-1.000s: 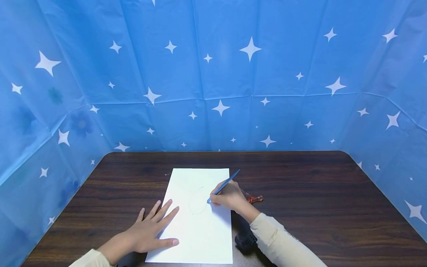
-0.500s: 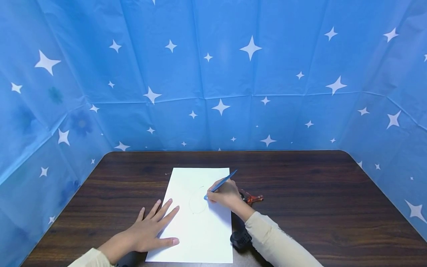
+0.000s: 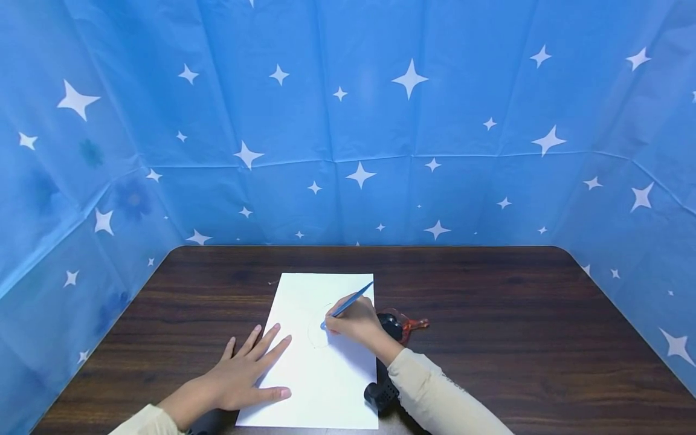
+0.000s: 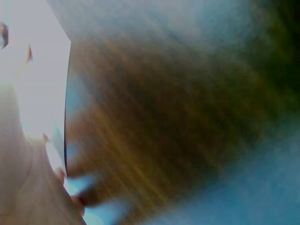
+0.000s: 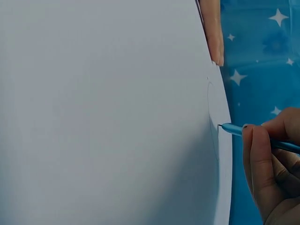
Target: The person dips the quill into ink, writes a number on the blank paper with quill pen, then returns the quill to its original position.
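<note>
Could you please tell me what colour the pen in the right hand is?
The pen is blue, clearest in the right wrist view, gripped in the right hand.

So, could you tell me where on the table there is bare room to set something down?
Bare wood lies between the sheet of paper and the table's far edge, and on the broad right side beyond the red object. A narrower strip runs left of the left hand. It is crowded around the right hand gripping the blue pen.

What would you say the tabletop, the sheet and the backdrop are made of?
Tabletop: dark wood or wood-look laminate, grain streaks, slight sheen. Sheet: thin matte white paper, lying flat. Backdrop: probably thin plastic film, creased and faintly glossy, printed with white stars.
</note>
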`<control>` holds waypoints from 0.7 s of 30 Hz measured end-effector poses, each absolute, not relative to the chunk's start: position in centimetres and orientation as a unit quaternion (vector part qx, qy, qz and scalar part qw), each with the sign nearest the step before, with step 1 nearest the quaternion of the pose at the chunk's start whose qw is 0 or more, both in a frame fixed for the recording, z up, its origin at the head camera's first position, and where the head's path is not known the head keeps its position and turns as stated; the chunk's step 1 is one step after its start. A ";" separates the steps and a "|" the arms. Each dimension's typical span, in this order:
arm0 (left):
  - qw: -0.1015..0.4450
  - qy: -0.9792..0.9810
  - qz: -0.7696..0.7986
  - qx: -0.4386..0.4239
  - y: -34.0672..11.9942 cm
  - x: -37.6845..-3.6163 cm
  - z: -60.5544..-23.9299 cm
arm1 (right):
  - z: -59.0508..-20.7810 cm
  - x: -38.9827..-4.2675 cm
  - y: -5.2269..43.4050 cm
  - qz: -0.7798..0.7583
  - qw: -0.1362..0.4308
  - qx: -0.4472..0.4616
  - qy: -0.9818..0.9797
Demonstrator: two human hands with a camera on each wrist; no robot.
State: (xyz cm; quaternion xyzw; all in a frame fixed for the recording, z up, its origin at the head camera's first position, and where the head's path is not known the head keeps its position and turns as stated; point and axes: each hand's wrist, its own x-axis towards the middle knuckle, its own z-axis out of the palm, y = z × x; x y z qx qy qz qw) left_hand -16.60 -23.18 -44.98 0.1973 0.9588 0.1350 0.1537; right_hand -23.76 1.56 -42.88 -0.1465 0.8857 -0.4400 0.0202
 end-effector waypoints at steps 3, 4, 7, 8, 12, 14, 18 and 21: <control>0.150 0.962 0.126 0.191 -23.3 -16.7 -45.3 | -42.9 -23.6 1.3 -0.438 0.018 -0.150 0.886; 0.147 0.963 0.125 0.190 -23.3 -16.7 -45.4 | -43.0 -23.6 1.2 -0.440 0.016 -0.151 0.885; 0.142 0.963 0.126 0.189 -23.3 -16.8 -45.5 | -43.0 -23.4 1.0 -0.444 0.011 -0.156 0.882; 0.141 0.964 0.125 0.189 -23.4 -16.8 -45.6 | -43.0 -23.3 0.9 -0.446 0.010 -0.158 0.881; 0.138 0.963 0.127 0.192 -23.5 -16.8 -45.7 | -43.0 -22.9 0.6 -0.451 0.007 -0.166 0.877; 0.137 0.963 0.126 0.193 -23.5 -16.8 -45.6 | -43.0 -22.8 0.4 -0.456 0.010 -0.166 0.875; 0.137 0.963 0.126 0.195 -23.4 -16.8 -45.6 | -43.0 -22.5 0.1 -0.469 0.019 -0.165 0.868; 0.139 0.961 0.129 0.200 -23.3 -16.7 -45.4 | -43.1 -22.4 0.0 -0.478 0.020 -0.172 0.861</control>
